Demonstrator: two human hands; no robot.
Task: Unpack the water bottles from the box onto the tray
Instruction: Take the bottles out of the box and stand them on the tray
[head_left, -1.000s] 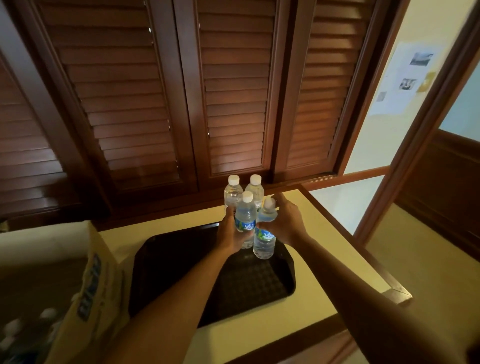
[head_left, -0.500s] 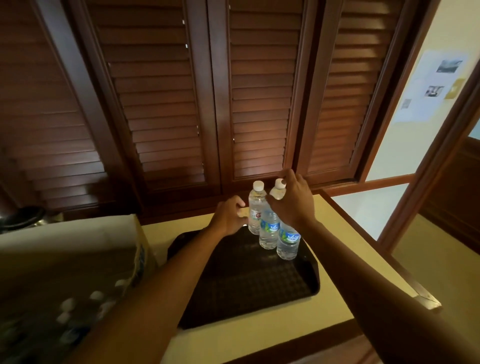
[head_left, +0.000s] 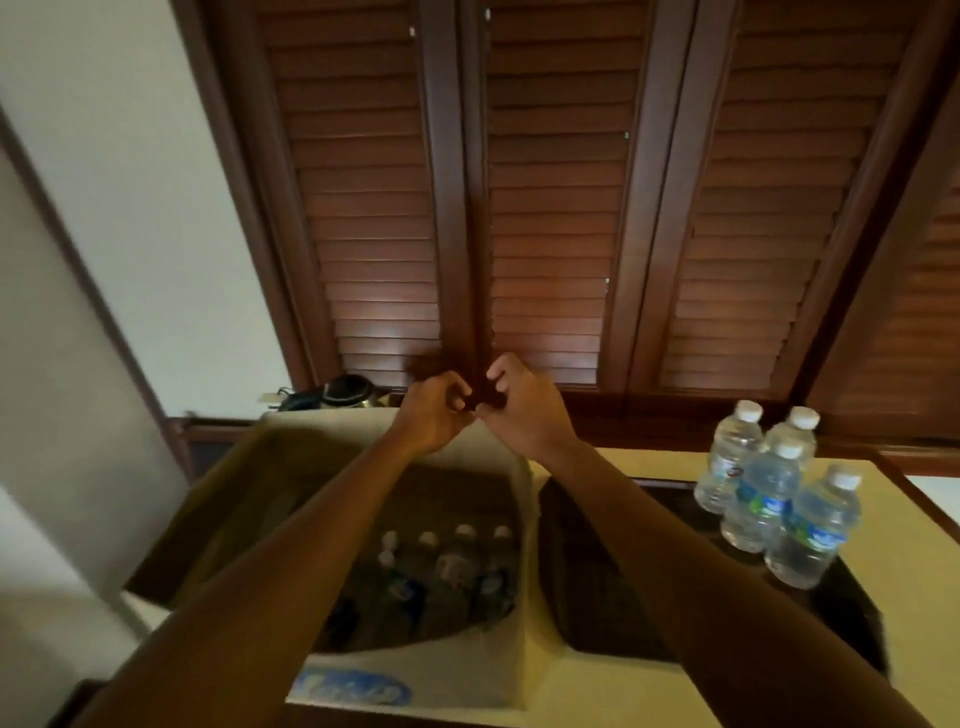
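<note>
**Both hands empty above the box, four bottles on the tray**

From the head camera: a cardboard box (head_left: 415, 670) sits open at the left end of the desk (head_left: 613, 680), its flaps up. Inside, in shadow, stand more water bottles (head_left: 457, 577) packed upright in a row; at least four white caps show, and the rest are too dark to count. The near wall of the box carries a blue logo.

Just right of the box lies a dark tray (head_left: 597, 597) with a gridded floor. At its far right corner four clear bottles (head_left: 769, 499) with white caps stand upright in a tight cluster, touching one another.

The left hand (head_left: 434, 415) and right hand (head_left: 524, 410) hover close together over the far edge of the box, fingers loosely curled, fingertips nearly meeting. Neither holds anything.

The desk has a pale yellow top with a dark wooden edge. Behind it rise tall brown louvred shutters (head_left: 556, 208). At the left is a plain pale wall, and beyond the box sits a dark rounded appliance (head_left: 348, 392), too blurred to identify.
</note>
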